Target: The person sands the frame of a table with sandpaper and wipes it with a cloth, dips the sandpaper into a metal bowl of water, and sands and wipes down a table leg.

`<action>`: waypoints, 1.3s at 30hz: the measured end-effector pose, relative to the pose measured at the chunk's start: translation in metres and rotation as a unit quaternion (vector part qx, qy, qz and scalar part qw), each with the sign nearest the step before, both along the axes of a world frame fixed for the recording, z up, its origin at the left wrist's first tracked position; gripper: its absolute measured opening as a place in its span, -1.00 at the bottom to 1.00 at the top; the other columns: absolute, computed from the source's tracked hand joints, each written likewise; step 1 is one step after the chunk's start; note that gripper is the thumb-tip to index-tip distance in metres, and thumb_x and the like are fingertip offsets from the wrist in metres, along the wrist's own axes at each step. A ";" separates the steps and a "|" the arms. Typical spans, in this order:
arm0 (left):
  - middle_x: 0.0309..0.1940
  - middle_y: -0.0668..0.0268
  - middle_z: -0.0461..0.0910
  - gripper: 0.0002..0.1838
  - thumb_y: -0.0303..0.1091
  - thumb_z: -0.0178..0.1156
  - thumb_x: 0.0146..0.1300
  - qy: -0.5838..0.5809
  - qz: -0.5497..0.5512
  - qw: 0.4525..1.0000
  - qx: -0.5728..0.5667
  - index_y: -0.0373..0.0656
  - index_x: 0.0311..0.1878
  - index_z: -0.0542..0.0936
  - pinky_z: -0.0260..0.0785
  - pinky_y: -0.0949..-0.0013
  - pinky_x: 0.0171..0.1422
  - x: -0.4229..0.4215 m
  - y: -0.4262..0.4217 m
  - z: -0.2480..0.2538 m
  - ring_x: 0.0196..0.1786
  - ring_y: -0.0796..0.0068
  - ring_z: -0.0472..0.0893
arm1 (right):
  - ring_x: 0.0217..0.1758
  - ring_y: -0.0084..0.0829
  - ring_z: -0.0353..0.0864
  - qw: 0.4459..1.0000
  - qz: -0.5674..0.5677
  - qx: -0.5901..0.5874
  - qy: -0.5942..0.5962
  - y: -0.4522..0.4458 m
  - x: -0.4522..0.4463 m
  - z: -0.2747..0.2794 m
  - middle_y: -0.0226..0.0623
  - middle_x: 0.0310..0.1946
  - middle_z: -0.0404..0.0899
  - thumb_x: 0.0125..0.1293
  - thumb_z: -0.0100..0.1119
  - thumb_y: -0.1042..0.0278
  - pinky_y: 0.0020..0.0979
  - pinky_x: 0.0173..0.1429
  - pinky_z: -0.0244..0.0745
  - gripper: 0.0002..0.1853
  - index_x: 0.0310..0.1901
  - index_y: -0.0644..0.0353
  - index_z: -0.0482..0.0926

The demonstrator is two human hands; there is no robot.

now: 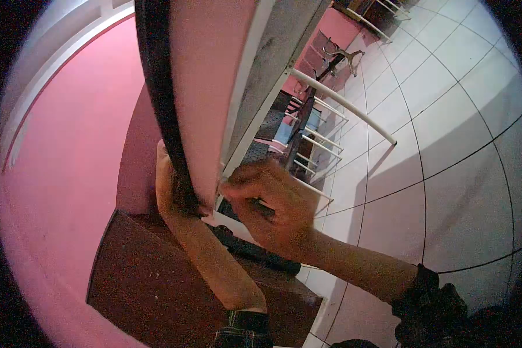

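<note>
A tall panel (206, 81) with a smooth pinkish face and a thick black edge (156, 64) stands tilted in front of me. My left hand (167, 177) is at the lower part of that black edge, curled around it; the panel hides most of the fingers. My right hand (269, 206) is closed, with thumb and fingertips pinched together beside the panel's pale far edge. Whatever lies between those fingertips is too small and blurred to name. Below both hands is a dark brown wooden surface (151, 278), with a black elongated thing (261, 255) lying on it.
A pink wall (69, 145) rises at the left. To the right is a white tiled floor (464, 145). A white metal leg (348, 107) juts out near the right hand. Farther back are dark-seated chairs (269, 124) with white legs and a wheeled chair base (345, 55).
</note>
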State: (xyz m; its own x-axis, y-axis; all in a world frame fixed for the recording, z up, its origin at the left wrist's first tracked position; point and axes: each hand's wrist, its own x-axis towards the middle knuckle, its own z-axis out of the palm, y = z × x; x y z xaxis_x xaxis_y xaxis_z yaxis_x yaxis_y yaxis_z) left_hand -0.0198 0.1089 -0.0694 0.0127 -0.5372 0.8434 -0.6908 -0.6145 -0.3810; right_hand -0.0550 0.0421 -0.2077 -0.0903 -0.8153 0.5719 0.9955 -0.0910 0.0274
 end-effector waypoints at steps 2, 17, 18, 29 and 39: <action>-0.23 0.18 0.50 -0.65 -0.35 0.06 0.29 0.003 -0.001 1.000 0.001 -0.25 0.10 0.31 0.49 0.38 -0.15 0.001 0.000 0.000 -0.19 0.43 0.58 | -0.32 -0.38 0.62 1.000 0.005 -0.003 0.006 -0.003 -0.004 0.000 -0.22 -0.36 0.63 0.03 0.34 0.63 -0.44 -0.28 0.50 -0.85 -0.35 0.21 0.61; -0.22 0.18 0.50 -0.64 -0.35 0.06 0.29 0.032 0.006 0.999 -0.003 -0.25 0.10 0.32 0.49 0.38 -0.14 0.007 0.019 0.000 -0.18 0.43 0.58 | -0.30 -0.37 0.61 0.999 -0.006 0.047 -0.021 -0.014 -0.010 0.006 -0.21 -0.34 0.62 0.08 0.31 0.62 -0.43 -0.25 0.47 -0.85 -0.30 0.22 0.60; -0.22 0.18 0.50 -0.64 -0.35 0.06 0.29 0.035 0.007 0.999 -0.002 -0.26 0.10 0.32 0.48 0.38 -0.14 0.006 0.018 0.000 -0.18 0.43 0.58 | -0.29 -0.37 0.61 0.996 -0.012 0.073 -0.047 -0.016 -0.012 0.009 -0.21 -0.34 0.62 0.09 0.31 0.62 -0.42 -0.25 0.47 -0.85 -0.30 0.22 0.60; -0.22 0.18 0.51 -0.64 -0.35 0.06 0.29 0.050 0.004 0.999 0.005 -0.26 0.10 0.32 0.48 0.38 -0.13 0.008 0.018 0.002 -0.18 0.44 0.58 | -0.31 -0.36 0.63 0.999 0.013 0.035 -0.009 -0.002 -0.013 0.002 -0.24 -0.34 0.62 0.02 0.30 0.66 -0.40 -0.28 0.50 -0.82 -0.33 0.19 0.60; -0.21 0.19 0.51 -0.64 -0.35 0.07 0.29 0.061 0.000 0.998 0.007 -0.26 0.10 0.33 0.48 0.38 -0.12 0.010 0.019 0.003 -0.17 0.44 0.58 | -0.33 -0.37 0.61 0.997 0.007 0.075 -0.018 -0.002 -0.016 0.007 -0.25 -0.35 0.62 0.01 0.31 0.64 -0.43 -0.30 0.48 -0.81 -0.31 0.17 0.61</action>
